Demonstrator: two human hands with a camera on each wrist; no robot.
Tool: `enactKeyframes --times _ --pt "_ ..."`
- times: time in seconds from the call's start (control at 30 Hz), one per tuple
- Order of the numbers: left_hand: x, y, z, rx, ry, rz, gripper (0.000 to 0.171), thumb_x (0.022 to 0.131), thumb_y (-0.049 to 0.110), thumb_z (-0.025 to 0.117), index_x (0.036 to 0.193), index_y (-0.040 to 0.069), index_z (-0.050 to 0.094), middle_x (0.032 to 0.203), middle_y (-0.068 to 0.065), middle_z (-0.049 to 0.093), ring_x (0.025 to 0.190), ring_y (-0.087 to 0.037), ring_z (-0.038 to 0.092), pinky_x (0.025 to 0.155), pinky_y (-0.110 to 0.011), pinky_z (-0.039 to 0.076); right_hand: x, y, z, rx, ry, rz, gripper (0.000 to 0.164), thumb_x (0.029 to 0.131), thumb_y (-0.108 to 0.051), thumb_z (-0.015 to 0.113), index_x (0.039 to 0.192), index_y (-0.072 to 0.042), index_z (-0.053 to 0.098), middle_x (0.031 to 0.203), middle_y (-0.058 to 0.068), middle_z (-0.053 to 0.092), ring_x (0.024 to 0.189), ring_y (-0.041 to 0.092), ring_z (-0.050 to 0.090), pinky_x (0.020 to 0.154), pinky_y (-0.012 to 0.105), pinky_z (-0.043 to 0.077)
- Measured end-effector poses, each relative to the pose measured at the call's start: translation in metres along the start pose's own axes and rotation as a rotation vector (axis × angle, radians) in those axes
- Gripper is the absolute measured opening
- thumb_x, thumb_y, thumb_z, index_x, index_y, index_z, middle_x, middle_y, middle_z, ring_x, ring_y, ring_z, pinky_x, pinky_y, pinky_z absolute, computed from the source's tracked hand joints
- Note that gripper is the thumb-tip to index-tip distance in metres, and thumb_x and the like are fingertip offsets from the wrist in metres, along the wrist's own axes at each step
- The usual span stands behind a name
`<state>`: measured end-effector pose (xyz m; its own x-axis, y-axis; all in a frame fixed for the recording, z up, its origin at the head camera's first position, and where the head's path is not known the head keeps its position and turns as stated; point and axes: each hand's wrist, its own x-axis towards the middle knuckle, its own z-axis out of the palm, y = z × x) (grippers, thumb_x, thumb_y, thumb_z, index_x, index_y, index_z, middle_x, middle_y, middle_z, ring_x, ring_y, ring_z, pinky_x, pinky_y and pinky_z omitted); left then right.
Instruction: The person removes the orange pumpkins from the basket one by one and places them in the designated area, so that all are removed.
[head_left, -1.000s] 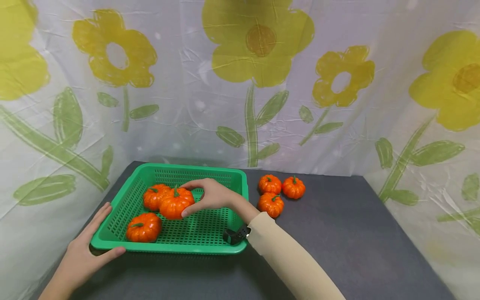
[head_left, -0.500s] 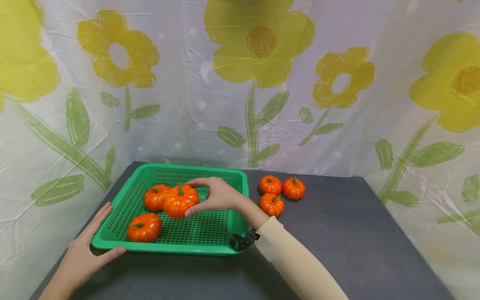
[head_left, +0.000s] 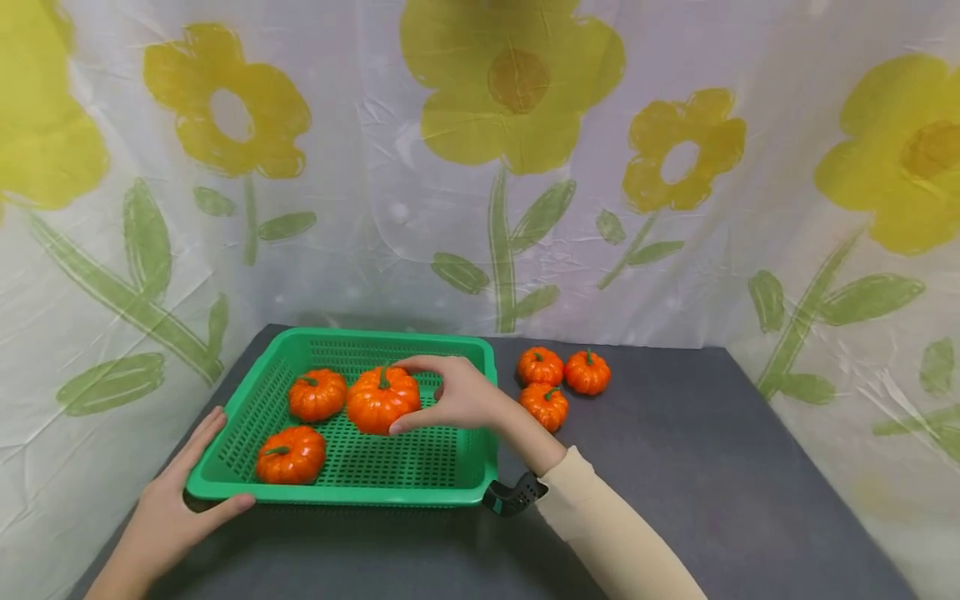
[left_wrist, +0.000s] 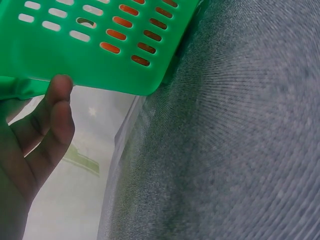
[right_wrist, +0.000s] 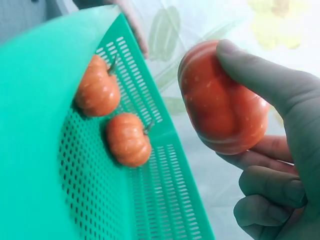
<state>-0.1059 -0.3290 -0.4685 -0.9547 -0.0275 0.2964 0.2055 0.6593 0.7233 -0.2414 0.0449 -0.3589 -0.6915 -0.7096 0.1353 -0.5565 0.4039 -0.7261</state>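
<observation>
My right hand [head_left: 465, 395] pinches an orange mini pumpkin [head_left: 383, 401] with a green stem, thumb on the near side and fingers behind it. In the right wrist view the held pumpkin [right_wrist: 220, 100] is above the level of the basket floor. Below is a green perforated plastic basket [head_left: 337, 495]. Inside it, on the left, sit two more pumpkins, one further back [head_left: 317, 395] and one near the front [head_left: 291, 456]. My left hand [head_left: 167, 505] touches the basket's front left corner, its fingers straight along the left rim and its thumb at the front rim.
Right of the basket, three pumpkins [head_left: 542, 367] stand clustered on the dark grey table [head_left: 675, 475]. A white curtain [head_left: 360, 208] with yellow flowers hangs behind and along both sides. A black wrist strap [head_left: 513, 495] is by the right sleeve.
My right hand has moved to the right with the pumpkin, away from the two pumpkins in the basket. The left hand stays at the basket corner.
</observation>
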Motion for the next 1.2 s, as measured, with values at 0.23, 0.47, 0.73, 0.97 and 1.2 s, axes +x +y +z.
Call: enactKeyframes --times 0.23,0.47,0.73,0.97,1.2 --pt "-0.001 -0.002 0.001 -0.002 0.013 0.019 0.109 0.086 0.02 0.089 0.171 0.035 0.023 0.175 0.025 0.01 0.143 0.022 0.011 0.108 -0.087 0.017 -0.019 0.005 -0.003 0.062 0.063 0.016 0.076 0.082 -0.034 0.093 0.149 -0.018 0.062 0.146 0.003 0.064 0.046 0.01 0.032 0.051 0.024 0.041" --pt "0.002 -0.001 0.0 -0.016 0.008 0.037 0.108 0.086 0.018 0.089 0.171 0.034 0.023 0.175 0.026 0.01 0.143 0.023 0.011 0.112 -0.083 0.015 -0.035 0.008 -0.004 0.067 0.129 0.044 0.075 0.081 -0.034 0.094 0.148 -0.019 0.063 0.137 0.0 0.069 0.045 0.011 0.029 0.051 0.024 0.039" --pt "0.001 0.0 0.0 -0.016 0.011 0.042 0.108 0.087 0.018 0.088 0.171 0.035 0.023 0.175 0.026 0.011 0.142 0.023 0.011 0.112 -0.082 0.016 -0.055 0.005 -0.008 0.128 0.204 0.077 0.074 0.081 -0.033 0.094 0.147 -0.02 0.063 0.07 -0.007 0.066 0.045 0.011 0.031 0.05 0.024 0.039" --pt "0.001 0.0 0.001 -0.013 0.022 0.051 0.108 0.086 0.018 0.089 0.171 0.034 0.024 0.175 0.023 0.012 0.143 0.023 0.012 0.116 -0.077 0.013 -0.071 0.002 -0.015 0.15 0.278 0.121 0.077 0.08 -0.033 0.095 0.149 -0.022 0.062 0.056 -0.011 0.036 0.047 0.011 0.027 0.049 0.025 0.033" --pt "0.0 0.0 0.001 -0.018 0.024 0.045 0.108 0.086 0.018 0.089 0.171 0.034 0.024 0.175 0.025 0.012 0.143 0.024 0.011 0.115 -0.079 0.014 -0.084 0.005 -0.019 0.144 0.302 0.154 0.078 0.078 -0.03 0.096 0.148 -0.021 0.062 0.058 -0.008 0.021 0.05 0.013 0.021 0.05 0.025 0.027"
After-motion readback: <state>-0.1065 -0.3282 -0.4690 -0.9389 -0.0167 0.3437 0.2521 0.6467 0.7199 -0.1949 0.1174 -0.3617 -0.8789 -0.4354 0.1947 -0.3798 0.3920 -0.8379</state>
